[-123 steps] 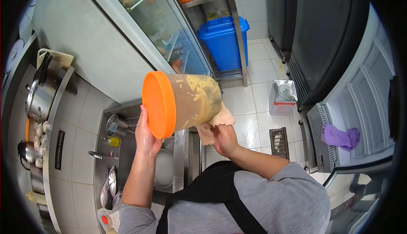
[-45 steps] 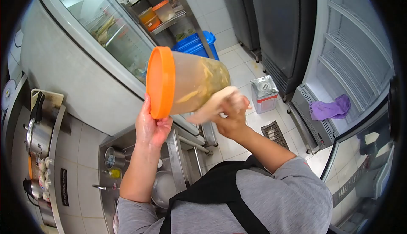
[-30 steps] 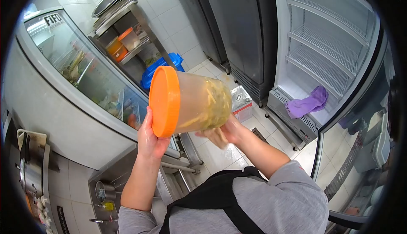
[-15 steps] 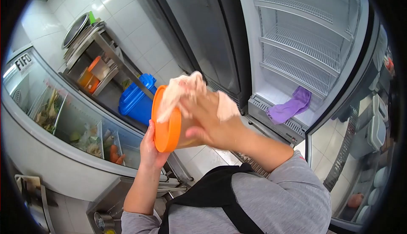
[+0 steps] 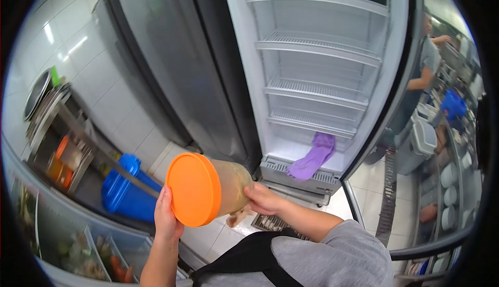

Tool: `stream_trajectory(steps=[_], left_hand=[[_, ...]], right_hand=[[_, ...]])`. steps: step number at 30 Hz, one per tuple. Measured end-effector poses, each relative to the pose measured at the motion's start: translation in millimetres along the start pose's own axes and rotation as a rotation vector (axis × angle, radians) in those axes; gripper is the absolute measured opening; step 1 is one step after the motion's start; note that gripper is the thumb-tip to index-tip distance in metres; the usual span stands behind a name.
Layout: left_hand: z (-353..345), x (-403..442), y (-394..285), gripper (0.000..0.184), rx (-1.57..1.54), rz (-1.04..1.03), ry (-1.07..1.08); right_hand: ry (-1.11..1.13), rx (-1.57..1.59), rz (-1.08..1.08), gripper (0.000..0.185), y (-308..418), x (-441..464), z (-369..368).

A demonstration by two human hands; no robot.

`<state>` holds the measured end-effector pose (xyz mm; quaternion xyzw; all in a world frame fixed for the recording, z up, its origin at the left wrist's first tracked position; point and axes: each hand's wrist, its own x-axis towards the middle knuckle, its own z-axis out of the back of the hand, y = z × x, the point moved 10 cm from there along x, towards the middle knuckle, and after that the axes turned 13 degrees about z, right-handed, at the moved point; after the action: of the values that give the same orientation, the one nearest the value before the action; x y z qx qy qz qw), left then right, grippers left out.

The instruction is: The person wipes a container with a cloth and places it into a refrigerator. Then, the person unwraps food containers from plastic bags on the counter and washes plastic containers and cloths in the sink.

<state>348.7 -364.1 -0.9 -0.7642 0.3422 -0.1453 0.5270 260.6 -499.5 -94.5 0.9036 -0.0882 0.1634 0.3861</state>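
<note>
A translucent plastic container (image 5: 232,185) with a round orange lid (image 5: 190,189) is tilted on its side between my hands. My left hand (image 5: 167,215) grips it at the lid's edge. At the opposite end, the fingers of my right hand (image 5: 264,198) close round the base. A pale cloth (image 5: 239,217) hangs below the container by my right hand; how it is held is partly hidden. Something yellowish shows dimly through the container's wall. Ahead, a purple cloth (image 5: 314,158) lies on the floor of the open upright fridge (image 5: 322,53), draped over its front edge.
The fridge's glass door (image 5: 384,183) stands open at the right. A blue lidded bin (image 5: 127,188) and a metal rack (image 5: 78,126) with containers are at the left. Vegetables sit in a chiller (image 5: 52,224) at lower left. Beyond the door stands another person (image 5: 427,61).
My right hand and the pale cloth have moved from the lid to the container's base. The lid now faces me more fully. My view has swung right, towards the open fridge.
</note>
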Motion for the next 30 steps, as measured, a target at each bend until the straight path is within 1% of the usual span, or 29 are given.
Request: stream_trajectory(steps=[1, 2, 4, 5, 6, 8, 9, 10, 12, 13, 14, 15, 16, 17, 18, 20, 21, 22, 23, 24, 25, 26, 27, 28, 29, 30], left_hand=[[2, 13, 2, 0.042, -0.001, 0.017, 0.015], [3, 25, 2, 0.042, -0.001, 0.029, 0.029], [-7, 49, -5, 0.041, -0.031, 0.036, 0.084], [-12, 60, -8, 0.041, -0.056, 0.044, 0.105], [-15, 73, -11, 0.041, -0.059, 0.054, 0.132], [-29, 99, -9, 0.041, -0.101, 0.157, 0.241], [-38, 108, -15, 0.041, -0.097, 0.163, 0.27], [-51, 115, -21, 0.041, -0.087, 0.17, 0.32], [-75, 128, -33, 0.041, -0.08, 0.179, 0.388], [-89, 134, -37, 0.041, -0.064, 0.213, 0.434], [-104, 138, -42, 0.04, -0.044, 0.246, 0.477], [-125, 135, -55, 0.039, 0.031, 0.218, 0.47], [-148, 138, -68, 0.039, 0.114, 0.117, 0.529], [-170, 140, -79, 0.039, 0.196, 0.016, 0.585], [-187, 138, -87, 0.039, 0.197, 0.018, 0.6], [-232, 121, -114, 0.049, 0.341, -0.176, 0.728], [-242, 131, -119, 0.049, 0.34, -0.181, 0.736], [-262, 121, -135, 0.056, 0.567, -0.499, 0.838], [-281, 106, -139, 0.065, 0.792, -0.828, 0.917], [-295, 113, -141, 0.065, 0.791, -0.841, 0.915], [-307, 118, -153, 0.07, 0.781, -0.962, 0.801], [-318, 120, -163, 0.075, 0.767, -1.081, 0.681], [-332, 128, -166, 0.065, 0.53, -0.841, 0.77], [-348, 133, -172, 0.054, 0.391, -0.727, 0.821], [-363, 136, -180, 0.051, 0.307, -0.714, 0.849], [-379, 142, -190, 0.049, 0.224, -0.7, 0.876]], right_hand=[[-0.134, 0.053, 0.173, 0.074, 22, 7, 2], [-0.147, 0.026, 0.192, 0.074, 24, 14, 5], [-0.358, -0.459, 0.626, 0.063, 72, 13, 29], [-0.461, -0.657, 0.735, 0.062, 86, 8, 34], [-0.477, -0.678, 0.747, 0.062, 90, 8, 39], [-0.633, -1.199, 0.91, 0.062, 119, -11, 36], [-0.664, -1.219, 0.928, 0.083, 126, -15, 41], [-0.68, -1.234, 0.943, 0.083, 126, -17, 39], [-0.556, -0.809, 0.953, 0.114, 121, -8, 32], [-0.496, -1.04, 0.872, 0.134, 120, -3, 35], [-0.504, -1.049, 0.881, 0.134, 129, 0, 26], [-0.558, -0.957, 0.959, 0.133, 149, -1, 11], [-0.607, -0.861, 1.034, 0.132, 167, -4, 7], [-0.614, -1.131, 1.042, 0.126, 183, -7, 3], [-0.623, -1.139, 1.051, 0.126, 196, -6, 5], [-0.617, -1.254, 1.111, 0.122, 226, -5, -2], [-0.621, -1.15, 1.153, 0.116, 242, -4, 2], [-0.616, -1.158, 1.16, 0.116, 260, -3, -2], [-0.592, -1.041, 1.168, 0.115, 279, -1, -4], [-0.564, -0.921, 1.173, 0.113, 296, 1, -4], [-0.481, -0.961, 1.222, 0.104, 316, 3, -11], [-0.465, -0.963, 1.229, 0.104, 336, 6, -10], [-0.466, -0.975, 1.249, 0.099, 356, 7, -9], [-0.471, -0.984, 1.268, 0.093, 374, 8, -8], [-0.465, -1.012, 1.297, 0.082, 394, 12, -11], [-0.454, -1.011, 1.303, 0.082, 411, 18, -7]])
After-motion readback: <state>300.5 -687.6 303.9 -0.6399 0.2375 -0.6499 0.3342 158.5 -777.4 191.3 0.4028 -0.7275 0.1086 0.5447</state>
